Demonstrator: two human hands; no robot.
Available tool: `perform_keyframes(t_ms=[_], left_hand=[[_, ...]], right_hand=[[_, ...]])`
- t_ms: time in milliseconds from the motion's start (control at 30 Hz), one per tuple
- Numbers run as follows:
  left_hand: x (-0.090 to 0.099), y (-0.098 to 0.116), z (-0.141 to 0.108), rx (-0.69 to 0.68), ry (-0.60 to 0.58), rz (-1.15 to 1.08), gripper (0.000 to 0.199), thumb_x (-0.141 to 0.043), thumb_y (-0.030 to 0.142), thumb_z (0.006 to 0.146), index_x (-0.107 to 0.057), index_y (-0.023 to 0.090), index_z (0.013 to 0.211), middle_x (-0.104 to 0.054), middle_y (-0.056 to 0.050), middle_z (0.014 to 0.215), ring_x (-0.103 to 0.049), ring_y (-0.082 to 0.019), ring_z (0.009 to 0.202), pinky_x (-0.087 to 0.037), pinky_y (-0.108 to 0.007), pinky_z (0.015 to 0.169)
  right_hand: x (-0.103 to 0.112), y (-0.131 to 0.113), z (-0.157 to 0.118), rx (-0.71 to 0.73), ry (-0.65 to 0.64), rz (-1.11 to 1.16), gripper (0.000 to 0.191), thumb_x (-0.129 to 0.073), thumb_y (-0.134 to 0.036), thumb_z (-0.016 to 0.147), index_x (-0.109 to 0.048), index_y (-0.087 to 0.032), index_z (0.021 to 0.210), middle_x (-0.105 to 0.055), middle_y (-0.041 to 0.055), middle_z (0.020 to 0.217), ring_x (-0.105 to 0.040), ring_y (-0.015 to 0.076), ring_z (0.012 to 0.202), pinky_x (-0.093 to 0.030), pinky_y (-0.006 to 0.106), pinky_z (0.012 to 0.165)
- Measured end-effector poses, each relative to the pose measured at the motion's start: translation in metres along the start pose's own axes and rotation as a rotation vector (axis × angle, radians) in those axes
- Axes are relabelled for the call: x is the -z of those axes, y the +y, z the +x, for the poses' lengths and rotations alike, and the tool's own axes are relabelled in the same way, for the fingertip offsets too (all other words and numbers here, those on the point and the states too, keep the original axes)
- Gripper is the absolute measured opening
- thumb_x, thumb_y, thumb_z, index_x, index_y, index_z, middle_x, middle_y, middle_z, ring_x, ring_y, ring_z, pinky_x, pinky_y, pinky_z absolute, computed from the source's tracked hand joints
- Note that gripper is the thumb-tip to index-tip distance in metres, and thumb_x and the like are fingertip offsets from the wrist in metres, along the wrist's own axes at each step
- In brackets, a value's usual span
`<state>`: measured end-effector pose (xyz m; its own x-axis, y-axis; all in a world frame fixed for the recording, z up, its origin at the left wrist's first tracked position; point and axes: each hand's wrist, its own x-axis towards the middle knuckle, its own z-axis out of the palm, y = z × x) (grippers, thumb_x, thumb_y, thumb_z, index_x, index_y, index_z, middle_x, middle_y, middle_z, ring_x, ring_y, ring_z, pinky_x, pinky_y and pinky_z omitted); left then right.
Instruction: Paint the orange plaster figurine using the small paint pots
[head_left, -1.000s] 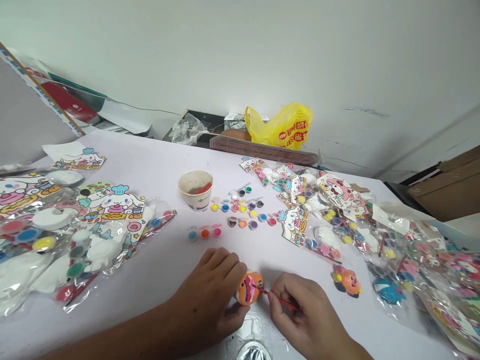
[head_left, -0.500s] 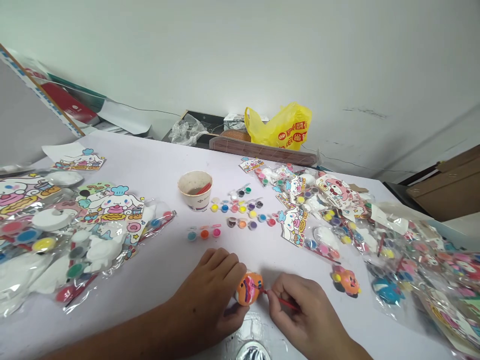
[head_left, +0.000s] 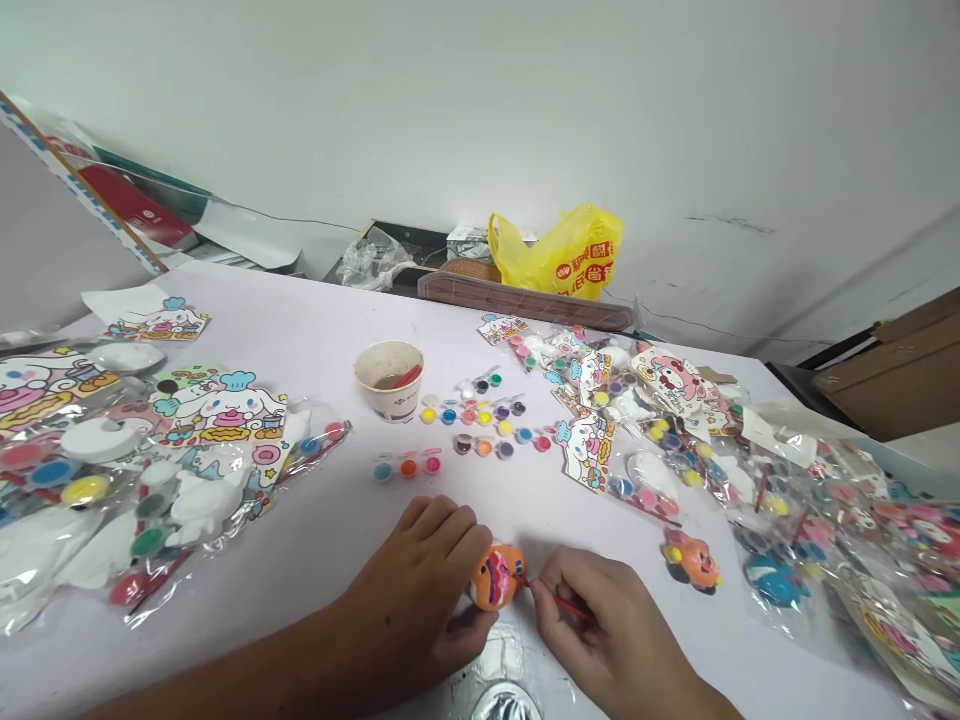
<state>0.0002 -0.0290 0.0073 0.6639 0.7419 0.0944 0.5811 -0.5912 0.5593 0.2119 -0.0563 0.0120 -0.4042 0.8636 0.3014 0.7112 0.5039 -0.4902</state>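
Note:
My left hand [head_left: 439,580] is closed around the left side of a small orange painted figurine [head_left: 498,590] with pink, purple and blue marks on its face. In my right hand [head_left: 611,620] is a thin red paintbrush [head_left: 570,606], pinched between thumb and fingers. The brush's tip meets the figurine's right side near the blue marks. Below the figurine lies clear plastic with a round silvery piece [head_left: 505,703]. Beyond my hands stand small paint pots [head_left: 408,467] in several strips, and a paper cup [head_left: 389,382] holding murky water and a red stick-like item.
Bagged white figurines with paints [head_left: 202,500] cover the left of the table [head_left: 315,560]. More packs [head_left: 652,470] spread over the right, near a painted orange figurine [head_left: 691,562] and a blue one [head_left: 776,580]. A yellow plastic bag [head_left: 559,255] sits by the wall.
The paintbrush and my right hand have shifted very slightly left against the figurine. My left hand keeps its hold, and the view has barely moved.

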Motion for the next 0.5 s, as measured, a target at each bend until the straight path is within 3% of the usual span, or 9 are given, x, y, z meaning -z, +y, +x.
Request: perform_keyframes(t_ms=[500], left_hand=[[-0.0015, -0.0026, -0.0009, -0.015, 0.011, 0.005, 0.016, -0.056, 0.015, 0.078, -0.047, 0.021, 0.089, -0.055, -0.003, 0.094, -0.045, -0.023, 0.087, -0.036, -0.038, 0.078]], right_hand=[[0.0007, -0.0011, 0.0006, -0.001, 0.002, 0.019, 0.026, -0.047, -0.017, 0.090, -0.039, -0.022, 0.065, -0.042, -0.0064, 0.053, -0.038, 0.0085, 0.044, -0.030, 0.020, 0.044]])
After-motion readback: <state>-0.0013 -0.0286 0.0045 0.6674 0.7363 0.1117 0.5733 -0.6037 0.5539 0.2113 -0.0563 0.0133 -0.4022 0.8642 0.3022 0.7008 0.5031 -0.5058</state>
